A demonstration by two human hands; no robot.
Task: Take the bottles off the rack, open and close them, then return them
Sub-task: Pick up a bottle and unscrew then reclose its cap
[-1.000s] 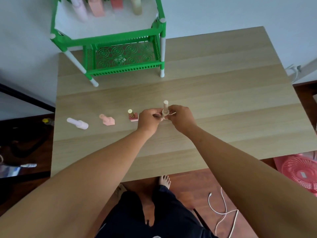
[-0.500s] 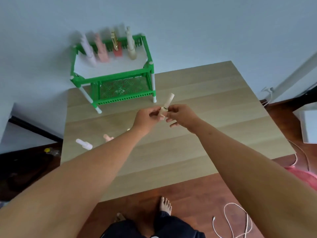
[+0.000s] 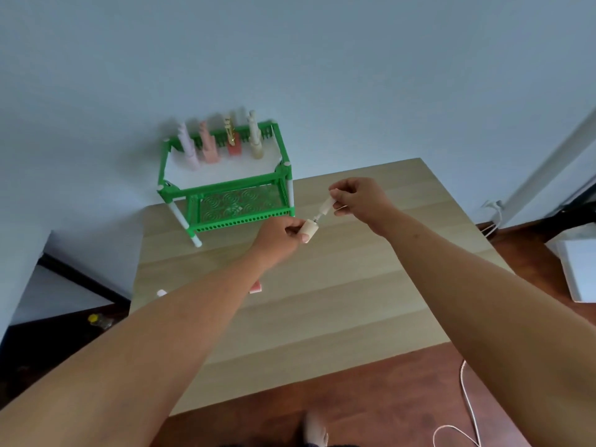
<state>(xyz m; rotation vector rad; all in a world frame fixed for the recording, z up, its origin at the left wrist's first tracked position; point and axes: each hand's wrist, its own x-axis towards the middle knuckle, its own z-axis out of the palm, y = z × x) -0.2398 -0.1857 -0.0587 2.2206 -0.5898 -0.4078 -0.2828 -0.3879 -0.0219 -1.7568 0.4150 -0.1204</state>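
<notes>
Bottle [image 3: 309, 230]: open, gripped in left hand [image 3: 280, 234].
Cap [image 3: 327, 205]: pinched in right hand [image 3: 361, 197], at 1 o'clock of bottle.
Left: closing, returning to rack [image 3: 225, 191].

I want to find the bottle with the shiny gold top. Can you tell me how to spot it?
Find the green rack standing on the table against the wall. Four bottles stand in a row on its white top shelf. Yours is the red bottle, third from the left, the only one with a gold cap.

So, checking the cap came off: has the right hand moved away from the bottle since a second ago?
Yes. The right hand with the cap has pulled up and right, away from the bottle.
</notes>
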